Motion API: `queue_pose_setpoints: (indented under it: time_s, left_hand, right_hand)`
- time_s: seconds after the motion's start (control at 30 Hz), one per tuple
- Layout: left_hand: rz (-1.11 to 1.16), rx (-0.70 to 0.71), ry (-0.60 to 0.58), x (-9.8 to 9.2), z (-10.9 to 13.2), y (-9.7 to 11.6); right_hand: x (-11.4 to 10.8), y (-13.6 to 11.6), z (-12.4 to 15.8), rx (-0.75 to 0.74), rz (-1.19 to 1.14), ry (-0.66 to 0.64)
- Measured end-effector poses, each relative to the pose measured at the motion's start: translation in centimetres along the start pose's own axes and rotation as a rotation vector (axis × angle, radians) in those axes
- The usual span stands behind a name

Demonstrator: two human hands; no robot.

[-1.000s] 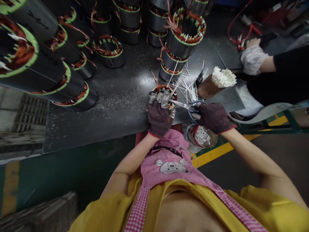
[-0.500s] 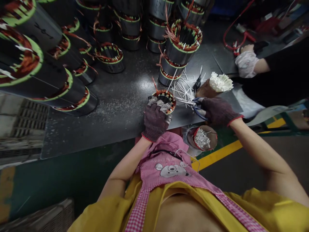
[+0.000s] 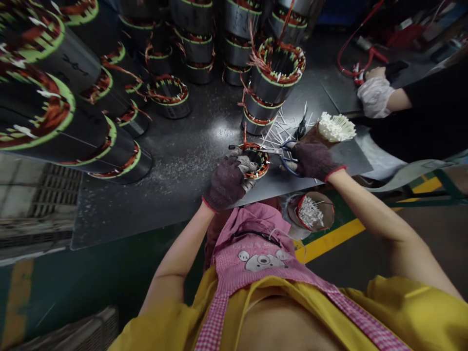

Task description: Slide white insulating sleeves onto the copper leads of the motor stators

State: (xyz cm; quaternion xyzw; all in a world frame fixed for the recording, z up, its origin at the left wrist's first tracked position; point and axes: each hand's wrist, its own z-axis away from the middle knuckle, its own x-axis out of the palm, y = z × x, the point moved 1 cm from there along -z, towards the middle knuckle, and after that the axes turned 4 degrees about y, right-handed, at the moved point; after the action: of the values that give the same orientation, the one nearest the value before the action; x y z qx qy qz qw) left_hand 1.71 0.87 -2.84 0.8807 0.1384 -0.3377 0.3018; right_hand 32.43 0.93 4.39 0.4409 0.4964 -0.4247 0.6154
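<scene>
Head view: left hand [image 3: 227, 180] clamps the copper-wound ring [image 3: 263, 170] by its left rim, near the near edge of the counter [image 3: 175, 168], probably to steady it. Right hand [image 3: 314, 160] grips the scissors [image 3: 278, 152] from the right, likely so they reach over the far rim.

The left hand [image 3: 227, 179] is out at eleven o'clock, gloved, its fingers [image 3: 247, 165] bent towards two. The gloved right hand [image 3: 313, 160], at one o'clock, is curled in a grip. I see both bare forearms [image 3: 185, 241] slant in from bent elbows [image 3: 401, 246], the left towards one o'clock, the right towards ten.
</scene>
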Motion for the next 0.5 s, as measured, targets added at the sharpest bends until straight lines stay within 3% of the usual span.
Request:
queue_pose_setpoints:
  time_s: [0.1,0.2,0.3,0.37,0.43,0.5]
  left_hand:
    - [0.056,0.042,0.01,-0.6,-0.3,-0.3]
    - [0.114,0.07,0.024,-1.2,-0.2,-0.5]
    - [0.126,-0.007,0.049,-2.4,0.0,-1.8]
    - [0.051,-0.156,0.142,-3.4,0.1,-3.5]
    - [-0.064,-0.398,0.244,-4.2,0.0,-6.0]
    - [-0.143,-0.61,0.27,-4.8,-0.2,-8.5]
  right_hand:
    - [0.7,-0.6,-1.1,0.01,0.032,-0.065]
    - [1.7,0.3,-0.4,0.094,-0.024,-0.119]
    - [2.2,0.5,1.1,0.202,-0.018,-0.051]
    - [2.0,-1.0,1.6,0.205,-0.029,0.127]
    - [1.4,-3.8,1.4,0.085,-0.116,0.341]
    - [0.5,-7.4,0.6,-0.139,-0.185,0.346]
